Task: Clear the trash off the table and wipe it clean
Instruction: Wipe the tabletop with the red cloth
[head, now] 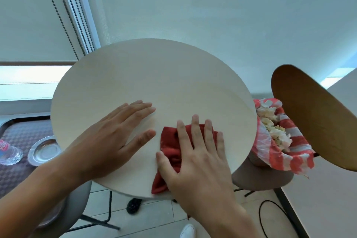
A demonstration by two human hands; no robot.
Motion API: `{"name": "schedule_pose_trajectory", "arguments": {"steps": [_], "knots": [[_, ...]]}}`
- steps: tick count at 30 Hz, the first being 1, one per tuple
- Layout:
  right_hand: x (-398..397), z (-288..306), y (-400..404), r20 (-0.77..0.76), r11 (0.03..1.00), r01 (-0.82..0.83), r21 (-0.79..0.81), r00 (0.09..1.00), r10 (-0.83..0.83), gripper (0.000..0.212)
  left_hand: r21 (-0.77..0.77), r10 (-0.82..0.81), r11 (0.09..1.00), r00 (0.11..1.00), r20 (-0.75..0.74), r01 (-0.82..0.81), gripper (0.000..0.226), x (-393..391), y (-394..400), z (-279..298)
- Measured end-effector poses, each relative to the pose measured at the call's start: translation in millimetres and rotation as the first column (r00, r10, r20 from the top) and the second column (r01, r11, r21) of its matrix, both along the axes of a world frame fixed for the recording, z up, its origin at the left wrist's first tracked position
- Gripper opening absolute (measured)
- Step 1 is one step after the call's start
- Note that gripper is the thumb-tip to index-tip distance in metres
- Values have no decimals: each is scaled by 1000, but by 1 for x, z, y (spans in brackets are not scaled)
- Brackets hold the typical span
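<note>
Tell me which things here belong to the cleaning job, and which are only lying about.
Part of the job:
red cloth under the right hand
left hand flat on the round table
striped trash bag

Lying about:
water bottle
metal dish
wooden chair

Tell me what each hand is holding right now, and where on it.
Neither hand grips anything. The right hand presses flat on the middle of the red cloth, and the left hand lies open on the round table.

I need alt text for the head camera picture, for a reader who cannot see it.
A person's right hand presses a red cloth flat on a round pale table, while the left hand rests flat beside it. A bin with a red-striped bag full of trash stands to the right.
</note>
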State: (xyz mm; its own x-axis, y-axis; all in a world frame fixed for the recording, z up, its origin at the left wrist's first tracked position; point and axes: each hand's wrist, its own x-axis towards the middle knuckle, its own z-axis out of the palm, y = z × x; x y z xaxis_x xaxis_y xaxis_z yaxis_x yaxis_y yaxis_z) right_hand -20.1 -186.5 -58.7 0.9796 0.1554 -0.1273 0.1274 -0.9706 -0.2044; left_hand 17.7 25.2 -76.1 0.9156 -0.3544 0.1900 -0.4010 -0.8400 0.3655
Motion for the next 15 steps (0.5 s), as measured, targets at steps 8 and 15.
{"name": "schedule_pose_trajectory", "arguments": {"steps": [8,15], "knots": [[64,-6,-72,-11,965,260,-32,965,-261,80,-6,-43,999,999,-14,43,68,4,-2,-1],[149,-10,-72,45,953,295,-63,955,-292,80,33,-52,998,998,-37,53,72,5,-2,-2]]}}
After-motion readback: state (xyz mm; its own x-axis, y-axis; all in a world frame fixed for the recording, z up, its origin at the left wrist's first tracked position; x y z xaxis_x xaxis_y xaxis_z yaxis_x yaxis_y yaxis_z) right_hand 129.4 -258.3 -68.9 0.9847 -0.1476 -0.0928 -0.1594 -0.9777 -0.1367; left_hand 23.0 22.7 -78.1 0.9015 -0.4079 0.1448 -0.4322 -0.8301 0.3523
